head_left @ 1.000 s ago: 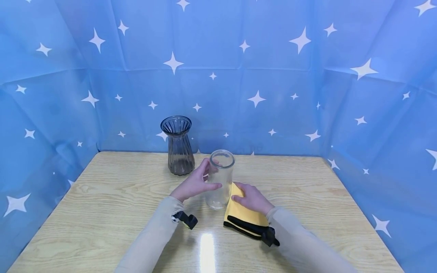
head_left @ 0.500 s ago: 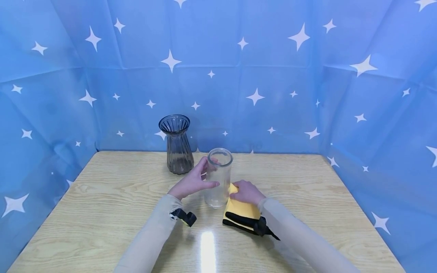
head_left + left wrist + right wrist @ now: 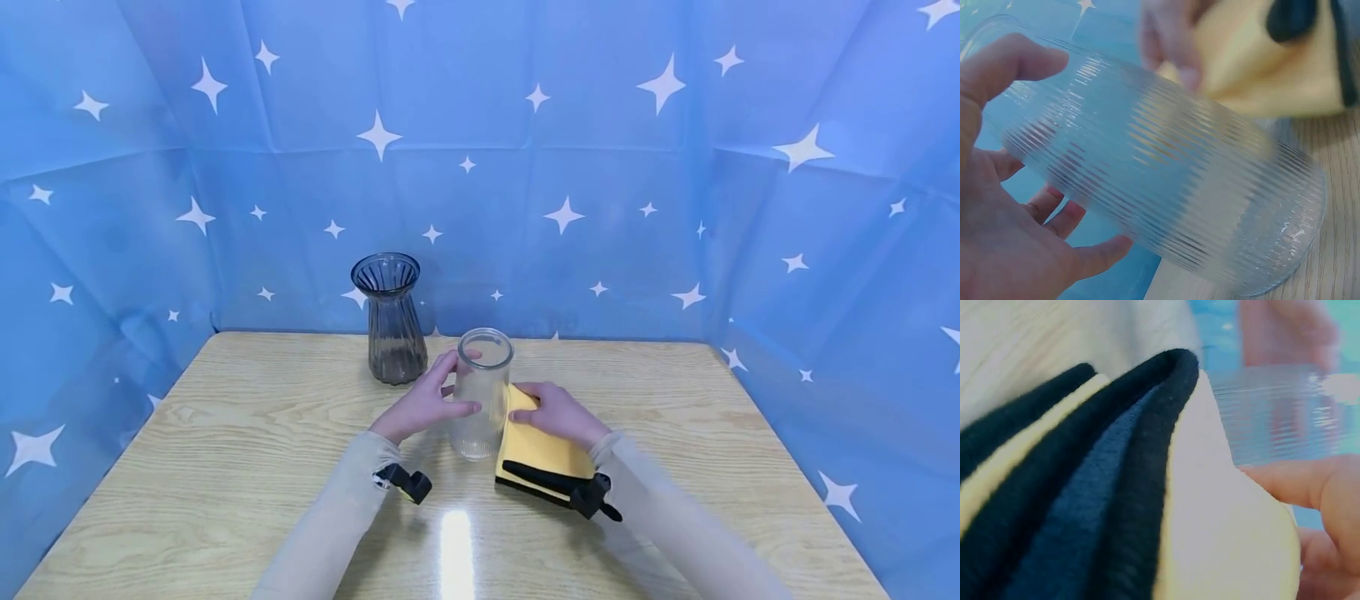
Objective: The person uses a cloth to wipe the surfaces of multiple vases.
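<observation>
A clear ribbed glass vase (image 3: 481, 408) stands upright on the table near its middle. My left hand (image 3: 427, 403) grips it from the left, thumb on the near side and fingers round the far side; the left wrist view shows thumb and fingers spread about the ribbed glass (image 3: 1166, 169). On the vase's right side, my right hand (image 3: 558, 412) holds a folded yellow cloth with black edging (image 3: 543, 450) against the glass. In the right wrist view the thumb lies on the yellow cloth (image 3: 1229, 531), whose dark blue inner face shows between the folds.
A dark grey fluted vase (image 3: 394, 333) with a flared rim stands behind and left of the clear one. The wooden table (image 3: 247, 450) meets a blue star-patterned curtain (image 3: 480, 100) at the back and sides. A light glare lies on the near tabletop.
My right hand first drew slightly down and in with the cloth, then moved back up and right along the vase. My left hand keeps its grip, and the vase stays in place.
</observation>
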Demonstrator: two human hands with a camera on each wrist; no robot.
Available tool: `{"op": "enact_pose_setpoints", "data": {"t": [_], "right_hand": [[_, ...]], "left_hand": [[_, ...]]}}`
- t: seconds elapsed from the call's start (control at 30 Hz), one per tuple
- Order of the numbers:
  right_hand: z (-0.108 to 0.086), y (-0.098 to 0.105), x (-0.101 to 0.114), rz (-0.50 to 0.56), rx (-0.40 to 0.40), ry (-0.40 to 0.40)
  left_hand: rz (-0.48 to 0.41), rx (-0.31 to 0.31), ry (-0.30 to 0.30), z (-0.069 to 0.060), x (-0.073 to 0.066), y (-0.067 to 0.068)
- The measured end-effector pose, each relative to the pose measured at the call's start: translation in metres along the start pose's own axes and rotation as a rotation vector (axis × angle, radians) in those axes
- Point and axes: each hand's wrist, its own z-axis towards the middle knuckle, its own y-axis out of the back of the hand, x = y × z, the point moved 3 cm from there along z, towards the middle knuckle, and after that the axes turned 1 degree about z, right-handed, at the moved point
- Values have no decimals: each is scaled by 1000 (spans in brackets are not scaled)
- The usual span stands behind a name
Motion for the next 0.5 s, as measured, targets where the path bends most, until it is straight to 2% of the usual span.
{"op": "enact_pose_setpoints", "data": {"t": [0.3, 0.5], "right_hand": [[-10, 32, 43, -14, -70, 64], [-15, 48, 61, -2, -90, 55]], "left_hand": [[15, 1, -18, -2, -2, -2], [16, 3, -30, -2, -3, -4]]}}
